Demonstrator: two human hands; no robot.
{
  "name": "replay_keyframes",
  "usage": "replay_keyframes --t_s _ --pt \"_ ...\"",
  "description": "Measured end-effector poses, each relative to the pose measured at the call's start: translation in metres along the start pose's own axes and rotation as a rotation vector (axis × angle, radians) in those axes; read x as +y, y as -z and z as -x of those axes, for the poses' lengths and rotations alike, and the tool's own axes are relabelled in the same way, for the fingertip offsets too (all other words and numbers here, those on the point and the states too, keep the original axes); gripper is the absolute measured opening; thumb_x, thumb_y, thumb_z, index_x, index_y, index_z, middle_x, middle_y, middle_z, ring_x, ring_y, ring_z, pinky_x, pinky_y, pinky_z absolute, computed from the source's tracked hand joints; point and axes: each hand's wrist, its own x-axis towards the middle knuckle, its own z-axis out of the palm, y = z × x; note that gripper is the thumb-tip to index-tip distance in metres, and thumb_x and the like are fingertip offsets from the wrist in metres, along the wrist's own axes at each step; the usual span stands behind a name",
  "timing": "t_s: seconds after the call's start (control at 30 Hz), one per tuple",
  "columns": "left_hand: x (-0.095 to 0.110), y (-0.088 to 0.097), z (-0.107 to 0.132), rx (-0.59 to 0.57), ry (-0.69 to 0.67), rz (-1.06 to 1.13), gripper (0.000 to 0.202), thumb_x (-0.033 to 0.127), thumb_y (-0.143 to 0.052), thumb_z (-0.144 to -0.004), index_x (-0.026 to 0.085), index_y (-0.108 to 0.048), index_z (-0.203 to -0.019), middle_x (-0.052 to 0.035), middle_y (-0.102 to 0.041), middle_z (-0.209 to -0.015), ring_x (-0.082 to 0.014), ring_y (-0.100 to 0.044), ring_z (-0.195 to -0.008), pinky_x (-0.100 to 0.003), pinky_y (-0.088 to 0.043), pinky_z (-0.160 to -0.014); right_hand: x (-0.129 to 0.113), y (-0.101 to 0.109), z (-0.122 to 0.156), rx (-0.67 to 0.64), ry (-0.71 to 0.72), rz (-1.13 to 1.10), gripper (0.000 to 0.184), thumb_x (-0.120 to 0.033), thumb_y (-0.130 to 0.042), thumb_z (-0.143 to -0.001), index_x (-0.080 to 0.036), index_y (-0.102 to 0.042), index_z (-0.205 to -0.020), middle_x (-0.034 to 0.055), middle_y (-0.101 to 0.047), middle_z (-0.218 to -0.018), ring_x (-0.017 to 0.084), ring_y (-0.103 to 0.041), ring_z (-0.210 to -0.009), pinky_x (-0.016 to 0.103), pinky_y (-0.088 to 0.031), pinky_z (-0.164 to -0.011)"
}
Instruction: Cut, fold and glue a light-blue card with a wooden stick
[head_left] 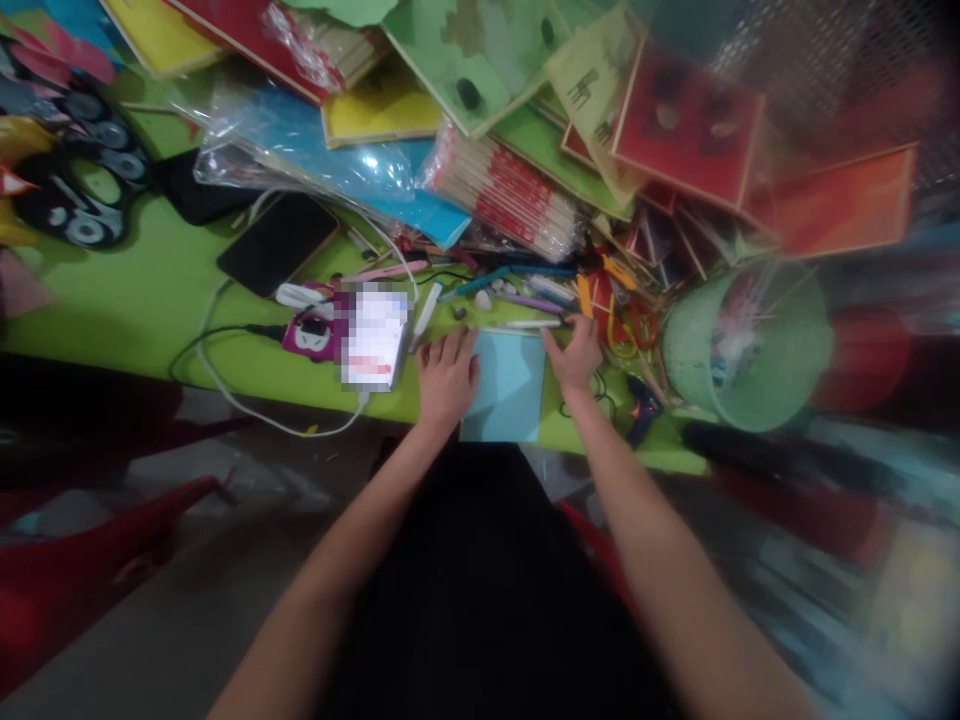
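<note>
A light blue sheet of paper point(510, 390) lies at the near edge of the green table point(150, 300). My left hand point(448, 375) rests flat on its left edge, fingers stretched forward. My right hand point(576, 352) sits at the sheet's upper right corner, fingers curled toward a white stick point(525, 324) lying along the top edge; whether it grips anything is unclear.
A lit phone point(375, 338) and a dark tablet point(277, 243) lie to the left with cables. Pens, scissors point(630, 325) and stick bundles point(510, 190) crowd the back. A green basket point(742, 350) stands right, near a glue gun point(643, 408). Coloured card sheets pile behind.
</note>
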Motion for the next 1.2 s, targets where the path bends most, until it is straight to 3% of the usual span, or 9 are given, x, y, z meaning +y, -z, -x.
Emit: replay_keyframes --t_s 0.67,0.93,1.2 --pt "-0.0035 -0.0069 0.0023 -0.002 -0.005 -0.023 0.053 0.041 -0.038 -0.107 0.025 -0.050 -0.156 -0.0105 -0.056 -0.156 -0.0347 -0.053 -0.136 -0.057 -0.032 -0.119 -0.0024 0.0000 -0.0003 0.004 -0.021 -0.018 0.065 -0.082 -0.049 -0.088 -0.021 -0.056 -0.111 0.0120 -0.064 -0.110 0.027 -0.065 -0.094 0.034 -0.051 -0.074" --pt "-0.0007 -0.0019 0.0017 -0.011 -0.003 -0.001 0.053 0.038 -0.039 -0.106 0.026 -0.049 -0.157 -0.0121 -0.056 -0.155 -0.0352 -0.052 -0.136 -0.059 -0.032 -0.118 0.0000 0.0002 -0.0012 -0.047 -0.025 -0.014 0.064 -0.079 -0.050 -0.089 -0.020 -0.056 -0.115 0.0130 -0.062 -0.112 0.028 -0.064 -0.098 0.035 -0.051 -0.074" --pt "0.0011 -0.0006 0.0008 -0.025 -0.011 -0.021 0.052 0.037 -0.039 -0.106 0.025 -0.050 -0.156 -0.0115 -0.055 -0.156 -0.0348 -0.053 -0.136 -0.057 -0.032 -0.117 -0.0013 0.0000 -0.0011 0.015 -0.007 -0.039 0.065 -0.081 -0.052 -0.087 -0.020 -0.058 -0.110 0.0112 -0.064 -0.109 0.027 -0.064 -0.094 0.034 -0.050 -0.074"
